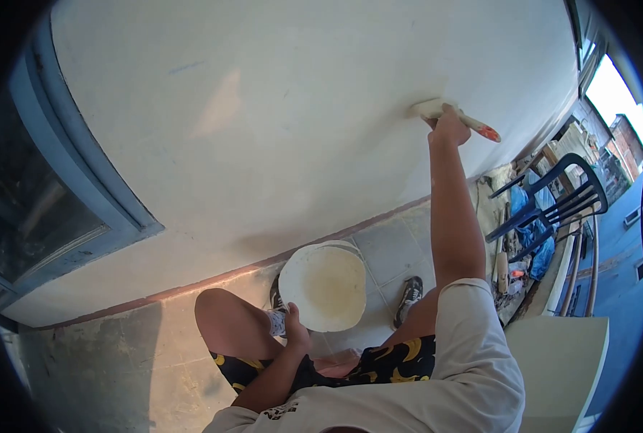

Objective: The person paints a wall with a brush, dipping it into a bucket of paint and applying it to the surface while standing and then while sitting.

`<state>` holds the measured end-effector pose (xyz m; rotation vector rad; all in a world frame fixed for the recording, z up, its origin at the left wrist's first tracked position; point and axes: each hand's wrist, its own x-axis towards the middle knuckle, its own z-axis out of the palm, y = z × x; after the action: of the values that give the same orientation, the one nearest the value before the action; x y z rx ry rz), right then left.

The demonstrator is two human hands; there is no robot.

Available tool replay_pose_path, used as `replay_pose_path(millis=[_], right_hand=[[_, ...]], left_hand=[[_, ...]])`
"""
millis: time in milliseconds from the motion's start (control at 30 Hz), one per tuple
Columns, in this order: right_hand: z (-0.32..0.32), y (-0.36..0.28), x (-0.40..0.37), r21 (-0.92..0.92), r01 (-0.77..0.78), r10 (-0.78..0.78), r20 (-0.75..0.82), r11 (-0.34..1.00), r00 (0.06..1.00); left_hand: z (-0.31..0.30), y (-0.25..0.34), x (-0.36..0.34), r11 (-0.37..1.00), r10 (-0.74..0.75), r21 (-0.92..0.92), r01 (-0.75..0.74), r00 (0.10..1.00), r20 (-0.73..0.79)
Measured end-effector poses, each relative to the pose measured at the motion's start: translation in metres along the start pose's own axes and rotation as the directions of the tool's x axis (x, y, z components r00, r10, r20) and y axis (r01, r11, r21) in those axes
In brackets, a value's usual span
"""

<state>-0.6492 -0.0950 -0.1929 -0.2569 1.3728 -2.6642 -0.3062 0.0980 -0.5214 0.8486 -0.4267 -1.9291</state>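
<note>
My right hand (449,128), at the end of my outstretched arm, is closed round a paintbrush (473,124). The brush has a pale handle with an orange-red tip, and its bristle end touches the whitish wall (300,130). Low between my knees, my left hand (297,325) grips the near-left rim of a round white paint bucket (326,286). Pale, cream-coloured liquid seems to lie inside it. My left fingers are partly hidden behind the rim.
A blue-grey window frame (83,144) borders the wall at left. At right stands a dark blue plastic chair (552,202) among cloths, sticks and blue plastic sheeting (541,252). A pale board-like surface (559,368) lies near my right side. Tiled floor (386,249) runs along the wall's foot.
</note>
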Motion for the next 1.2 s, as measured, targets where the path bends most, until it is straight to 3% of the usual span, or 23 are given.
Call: replay_pose_path(millis=[67, 167, 300, 400, 500, 567, 633, 700, 800, 867, 933, 1000, 1033, 1100, 1200], right_hand=[[0.004, -0.049, -0.011, 0.146, 0.106, -0.137, 0.224, 0.984, 0.965], [-0.014, -0.068, -0.004, 0.26, 0.211, -0.286, 0.299, 0.942, 0.91], [-0.075, 0.001, 0.011, 0.125, 0.106, -0.119, 0.101, 0.986, 0.988], [-0.109, 0.062, 0.027, -0.006, -0.086, 0.086, -0.061, 0.996, 0.994], [-0.082, 0.065, 0.049, -0.017, -0.088, 0.088, -0.029, 0.996, 0.996], [-0.025, 0.019, 0.054, -0.065, -0.041, 0.037, -0.066, 0.997, 0.997], [0.01, -0.038, 0.062, 0.033, 0.021, -0.021, 0.01, 0.999, 1.0], [0.023, -0.091, 0.048, 0.162, 0.151, -0.185, 0.223, 0.975, 0.957], [0.008, -0.11, 0.034, 0.223, 0.22, -0.272, 0.24, 0.95, 0.932], [-0.022, -0.076, 0.018, 0.097, 0.216, -0.231, 0.201, 0.972, 0.952], [-0.046, -0.034, 0.01, -0.022, 0.003, 0.0, 0.143, 1.0, 0.99], [-0.026, -0.017, 0.004, 0.008, -0.1, 0.099, 0.058, 0.995, 0.993], [0.0, -0.037, -0.002, -0.065, -0.093, 0.094, 0.017, 0.994, 0.995], [0.052, -0.081, 0.014, -0.023, -0.076, 0.077, 0.038, 0.997, 0.996], [0.093, -0.16, -0.001, 0.188, 0.111, -0.139, 0.144, 0.976, 0.98]], left_hand=[[-0.004, -0.007, 0.005, 0.999, 0.026, -0.02, -0.027, 0.998, -0.054], [0.012, 0.005, -0.004, 0.998, 0.033, -0.049, -0.034, 0.999, -0.025], [-0.001, -0.001, -0.003, 0.999, 0.022, -0.033, -0.022, 1.0, 0.008], [-0.001, 0.004, -0.009, 0.999, 0.05, 0.005, -0.05, 0.999, 0.012], [-0.001, 0.006, -0.008, 0.997, 0.03, -0.073, -0.031, 0.999, -0.024], [0.004, 0.005, -0.006, 0.999, 0.033, -0.041, -0.035, 0.998, -0.044], [0.001, -0.001, 0.003, 0.999, 0.04, -0.03, -0.042, 0.997, -0.063], [0.003, -0.002, 0.006, 0.999, 0.028, -0.044, -0.03, 0.999, -0.039], [0.011, -0.002, 0.004, 0.997, 0.013, -0.071, -0.014, 1.0, -0.007], [0.014, 0.003, -0.001, 0.997, 0.022, -0.073, -0.022, 1.0, -0.001], [0.016, 0.004, -0.005, 0.997, 0.026, -0.066, -0.027, 1.0, -0.017], [0.014, 0.003, -0.005, 0.998, 0.028, -0.064, -0.029, 1.0, -0.009], [0.011, 0.002, -0.006, 0.998, 0.023, -0.052, -0.024, 1.0, -0.006], [0.009, 0.003, -0.007, 0.999, 0.033, -0.037, -0.033, 0.999, -0.006], [0.003, 0.004, -0.004, 0.999, 0.022, -0.038, -0.021, 1.0, 0.005]])
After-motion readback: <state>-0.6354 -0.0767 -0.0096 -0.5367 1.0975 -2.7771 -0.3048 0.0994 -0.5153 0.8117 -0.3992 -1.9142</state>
